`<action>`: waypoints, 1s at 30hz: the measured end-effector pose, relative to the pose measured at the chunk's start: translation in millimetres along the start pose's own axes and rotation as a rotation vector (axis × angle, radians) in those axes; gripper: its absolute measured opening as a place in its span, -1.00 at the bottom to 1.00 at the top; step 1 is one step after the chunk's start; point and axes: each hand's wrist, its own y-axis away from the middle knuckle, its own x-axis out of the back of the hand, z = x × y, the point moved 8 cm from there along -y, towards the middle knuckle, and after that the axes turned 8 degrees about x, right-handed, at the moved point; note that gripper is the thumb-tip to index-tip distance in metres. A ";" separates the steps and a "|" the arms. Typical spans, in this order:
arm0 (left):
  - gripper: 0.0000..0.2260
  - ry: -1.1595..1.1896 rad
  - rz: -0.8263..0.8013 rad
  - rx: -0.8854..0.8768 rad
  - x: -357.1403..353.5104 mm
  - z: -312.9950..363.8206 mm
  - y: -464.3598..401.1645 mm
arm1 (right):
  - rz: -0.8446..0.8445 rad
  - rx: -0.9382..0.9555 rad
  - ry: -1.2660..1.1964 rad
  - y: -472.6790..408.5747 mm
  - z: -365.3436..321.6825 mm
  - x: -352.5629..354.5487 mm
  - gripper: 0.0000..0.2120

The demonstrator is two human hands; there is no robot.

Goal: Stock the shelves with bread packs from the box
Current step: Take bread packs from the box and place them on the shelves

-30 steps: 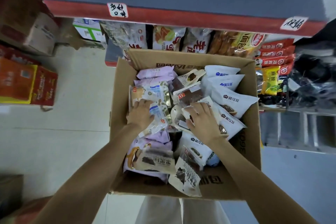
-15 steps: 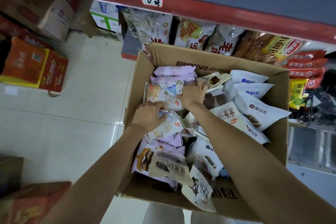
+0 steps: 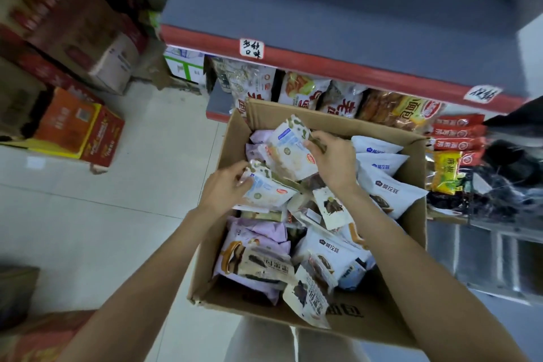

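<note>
An open cardboard box (image 3: 411,250) full of several bread packs stands on the floor before the shelf (image 3: 338,6). My right hand (image 3: 333,163) grips a white-and-blue bread pack (image 3: 289,150) by its upper edge, lifted over the box's far left part. My left hand (image 3: 224,189) holds a second similar pack (image 3: 266,189) just below it. Purple packs (image 3: 261,232) and white packs (image 3: 388,188) lie loose in the box.
Under the red shelf edge (image 3: 352,70) stand snack bags (image 3: 302,89) and red packets (image 3: 458,129). Orange and brown cartons (image 3: 76,126) are stacked on the tiled floor at left. A dark box (image 3: 16,291) sits low left.
My right hand has lifted a white-and-blue pack up out of the pile. My left hand now holds a second one. The view has shifted, showing more of the shelf top.
</note>
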 end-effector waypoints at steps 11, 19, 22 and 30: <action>-0.69 0.209 0.350 -0.146 128.3 109.4 34.3 | 0.017 0.422 0.397 -3.3 -79.3 156.9 -0.87; -0.55 0.245 0.614 -0.304 247.0 220.2 64.0 | 0.069 0.577 0.406 -23.0 -145.7 286.7 -0.88; -0.59 0.304 0.695 -0.373 288.8 257.2 80.5 | 0.143 0.651 0.377 -26.7 -179.2 341.1 -0.90; -0.64 0.409 0.861 -0.538 374.7 346.1 106.0 | 0.431 0.655 0.238 -71.0 -234.0 473.0 -0.87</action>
